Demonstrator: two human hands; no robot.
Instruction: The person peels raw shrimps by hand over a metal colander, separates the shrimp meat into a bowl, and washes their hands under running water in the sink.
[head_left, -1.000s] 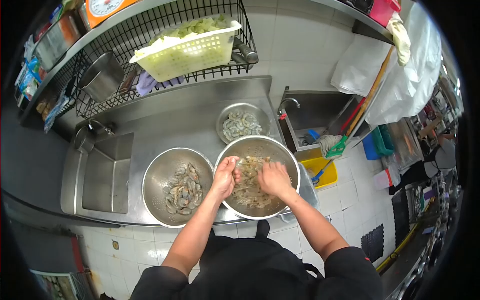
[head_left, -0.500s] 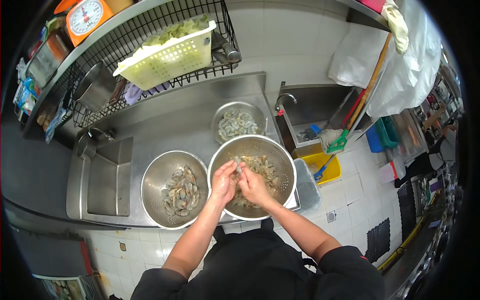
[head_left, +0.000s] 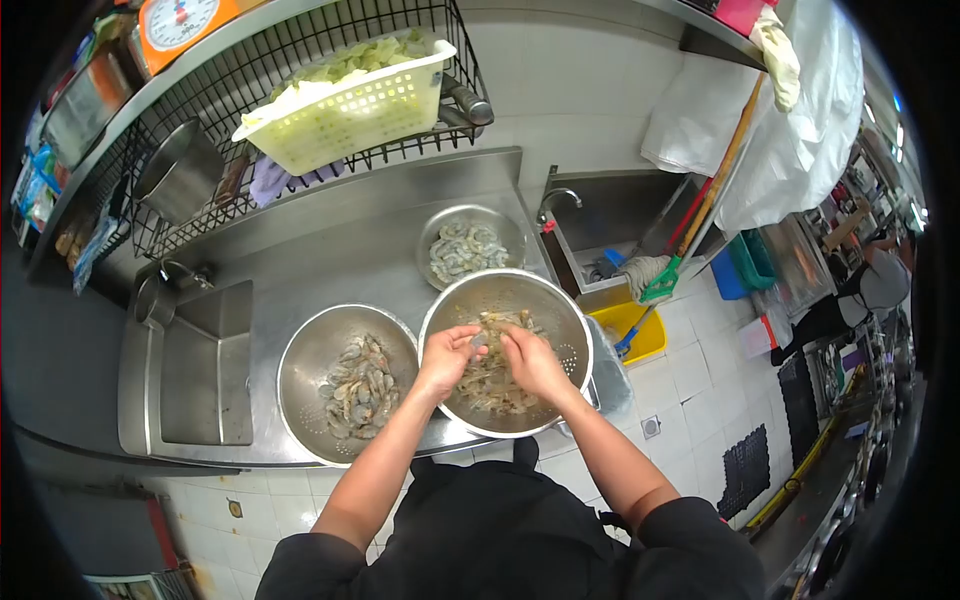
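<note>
Over the large steel colander [head_left: 575,375] in front of me, my left hand [head_left: 448,360] pinches a greyish shrimp [head_left: 478,346] between thumb and fingers. My right hand [head_left: 532,364] is a short gap to the right, its fingertips pressed together; what they hold is hidden. Brownish shrimp shells and heads [head_left: 500,390] lie in the colander beneath both hands. To the left, a second steel colander [head_left: 300,380] holds a heap of grey shrimp [head_left: 358,390] in their shells. Behind, a smaller steel bowl [head_left: 430,240] contains pale peeled shrimp [head_left: 468,250].
A sink basin [head_left: 207,370] is at the left of the steel counter [head_left: 290,285]. Above it, a wire shelf [head_left: 225,85] carries a basket of leaves [head_left: 350,120]. On the right are a floor sink [head_left: 625,215], mop [head_left: 650,275] and yellow bucket [head_left: 650,335]. Another person [head_left: 840,310] is far right.
My hands have moved apart; the right hand has shifted right, away from the shrimp that stays in my left fingers. The camera view has tilted slightly.
</note>
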